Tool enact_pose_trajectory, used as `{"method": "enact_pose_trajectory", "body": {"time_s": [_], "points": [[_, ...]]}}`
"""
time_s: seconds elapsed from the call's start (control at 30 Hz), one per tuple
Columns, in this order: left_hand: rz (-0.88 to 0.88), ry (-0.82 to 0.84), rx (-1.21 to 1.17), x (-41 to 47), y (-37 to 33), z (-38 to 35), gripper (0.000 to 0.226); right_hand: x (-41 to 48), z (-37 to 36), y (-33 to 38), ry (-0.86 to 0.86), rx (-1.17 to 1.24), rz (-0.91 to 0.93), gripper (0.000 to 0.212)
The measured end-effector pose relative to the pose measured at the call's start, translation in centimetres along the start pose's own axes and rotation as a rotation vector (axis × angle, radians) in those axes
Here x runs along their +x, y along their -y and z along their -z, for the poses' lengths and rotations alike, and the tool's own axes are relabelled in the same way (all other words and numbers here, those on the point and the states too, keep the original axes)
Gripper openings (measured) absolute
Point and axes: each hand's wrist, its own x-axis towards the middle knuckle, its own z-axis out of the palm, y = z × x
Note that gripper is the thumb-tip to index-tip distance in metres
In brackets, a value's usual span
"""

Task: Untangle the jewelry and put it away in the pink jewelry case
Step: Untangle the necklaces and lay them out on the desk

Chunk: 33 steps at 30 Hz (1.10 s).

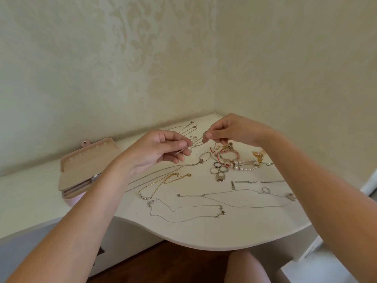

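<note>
My left hand (pixel 161 149) pinches a small silver bar pendant (pixel 182 150) on a thin chain (pixel 196 142). My right hand (pixel 230 129) pinches the other end of that chain, and both hands hold it just above the white table (pixel 193 229). The pink jewelry case (pixel 85 166) lies open at the left, its beige inside showing. Several necklaces lie spread out: a gold one (pixel 163 181) and thin silver ones (pixel 183 210). A tangle of pearl and pink bead bracelets (pixel 238 160) sits under my right wrist.
Rings (pixel 217 169) and an oval pendant (pixel 220 178) lie mid-table, and a silver bar chain (pixel 257 182) lies to the right. Two patterned walls meet in a corner behind the table. The table's front edge curves, with wooden floor (pixel 163 264) and my knee (pixel 246 266) below.
</note>
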Motion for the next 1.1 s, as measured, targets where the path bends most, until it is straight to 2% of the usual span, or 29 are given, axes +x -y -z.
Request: {"method": "enact_pose_trajectory", "body": {"time_s": [0.2,0.37,0.6,0.73,0.9,1.1], "points": [[-0.087,0.123,-0.056,0.6,-1.4,-1.2,0.019,0.0,0.2,-0.3,0.011,-0.021,-0.002,0.014],[-0.167,0.145,0.014,0.8,-2.3,-2.5,0.018,-0.4,1.0,-0.1,-0.008,-0.01,0.026,0.017],[-0.201,0.163,-0.027,0.6,-3.7,-3.1,0.02,-0.2,1.0,1.4,-0.002,-0.019,0.081,0.015],[-0.171,0.145,-0.096,0.3,-3.8,-2.6,0.02,-0.2,0.7,1.9,0.007,-0.012,0.095,0.013],[-0.042,0.261,-0.209,-0.8,-2.6,-1.8,0.032,-0.3,0.2,1.9,0.004,-0.017,0.092,0.02],[-0.034,0.226,-0.216,-1.7,-1.8,-2.5,0.022,-0.4,-1.1,2.3,0.027,-0.034,0.078,0.018]]}}
